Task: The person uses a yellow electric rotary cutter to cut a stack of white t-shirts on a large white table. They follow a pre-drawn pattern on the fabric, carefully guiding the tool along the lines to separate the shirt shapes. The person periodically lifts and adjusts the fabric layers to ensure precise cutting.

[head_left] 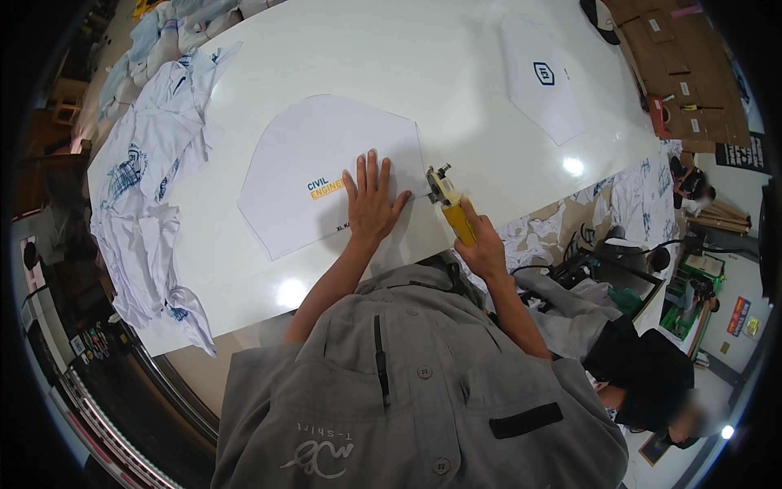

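Observation:
My left hand [373,196] lies flat with its fingers spread on a white cut fabric piece [297,147]. The piece has a curved far edge and a small printed design in blue and yellow, partly under my fingers. My right hand [482,247] is wrapped round the yellow handle of a handheld electric fabric cutter [459,218]. The cutter's metal head is at the right edge of the fabric piece, beside my left thumb. Whether the blade touches the cloth cannot be made out.
A glossy white table [358,49] bears the work. Crumpled white printed cloth [155,187] hangs over its left side. Another white piece [542,106] with a blue emblem lies at the far right, near a cap [600,20]. A person in black [643,367] sits at lower right.

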Action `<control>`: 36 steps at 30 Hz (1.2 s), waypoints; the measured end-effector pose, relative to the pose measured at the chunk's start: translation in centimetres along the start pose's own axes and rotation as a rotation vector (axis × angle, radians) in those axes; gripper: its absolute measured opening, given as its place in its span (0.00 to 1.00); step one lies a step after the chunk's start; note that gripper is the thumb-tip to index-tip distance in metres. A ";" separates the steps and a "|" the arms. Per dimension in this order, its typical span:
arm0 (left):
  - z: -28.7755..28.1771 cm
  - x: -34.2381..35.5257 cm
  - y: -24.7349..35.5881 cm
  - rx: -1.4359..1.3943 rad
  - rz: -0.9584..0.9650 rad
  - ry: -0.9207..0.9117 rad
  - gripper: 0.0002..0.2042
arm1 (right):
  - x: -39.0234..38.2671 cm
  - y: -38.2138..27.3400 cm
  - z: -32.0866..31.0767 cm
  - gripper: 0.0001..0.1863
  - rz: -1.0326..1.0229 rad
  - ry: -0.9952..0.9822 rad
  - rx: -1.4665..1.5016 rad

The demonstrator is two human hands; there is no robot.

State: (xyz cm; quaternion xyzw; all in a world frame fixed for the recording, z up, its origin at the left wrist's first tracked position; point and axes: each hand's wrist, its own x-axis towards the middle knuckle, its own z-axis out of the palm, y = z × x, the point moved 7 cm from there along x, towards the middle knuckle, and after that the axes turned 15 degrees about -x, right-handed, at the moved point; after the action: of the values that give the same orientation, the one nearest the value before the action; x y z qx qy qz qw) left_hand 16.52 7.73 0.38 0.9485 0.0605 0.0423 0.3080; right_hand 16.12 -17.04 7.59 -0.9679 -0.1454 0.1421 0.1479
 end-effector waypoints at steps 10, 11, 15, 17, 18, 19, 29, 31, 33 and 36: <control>0.1 0.1 -0.1 0.003 -0.008 -0.016 0.41 | 0.9 -0.7 0.3 0.50 0.040 -0.010 0.039; 0.1 0.1 -0.1 -0.001 -0.008 -0.015 0.41 | 1.0 -0.8 0.3 0.50 0.047 -0.008 0.038; 0.2 0.2 -0.2 0.030 -0.034 -0.031 0.42 | 1.5 -1.2 0.4 0.51 0.065 0.005 0.032; 0.2 0.1 -0.2 0.037 -0.033 -0.028 0.42 | 1.9 -1.4 0.4 0.51 0.066 0.014 0.028; 0.2 0.1 -0.2 0.039 -0.033 -0.026 0.42 | 2.2 -1.5 0.3 0.51 0.064 0.017 0.025; 0.1 0.2 -0.2 0.036 -0.034 -0.027 0.42 | 2.4 -1.7 0.2 0.51 0.061 0.020 0.021; 0.2 0.2 -0.2 0.000 -0.032 -0.042 0.42 | 4.5 -2.2 0.0 0.51 0.098 -0.013 0.027; 0.2 0.2 -0.2 0.002 -0.030 -0.044 0.42 | 4.8 -2.2 0.0 0.51 0.102 -0.010 0.023; 0.1 0.2 -0.3 0.008 -0.032 -0.047 0.42 | 5.2 -2.4 -0.1 0.52 0.092 -0.004 0.023; -0.1 0.2 -0.2 -0.024 -0.028 -0.036 0.42 | 5.9 -2.7 -0.3 0.52 0.088 0.007 0.025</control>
State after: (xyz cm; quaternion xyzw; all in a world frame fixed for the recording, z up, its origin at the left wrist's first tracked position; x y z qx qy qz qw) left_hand 16.72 7.93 0.33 0.9443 0.0678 0.0218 0.3212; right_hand 21.01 -12.72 7.36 -0.9719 -0.1002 0.1467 0.1541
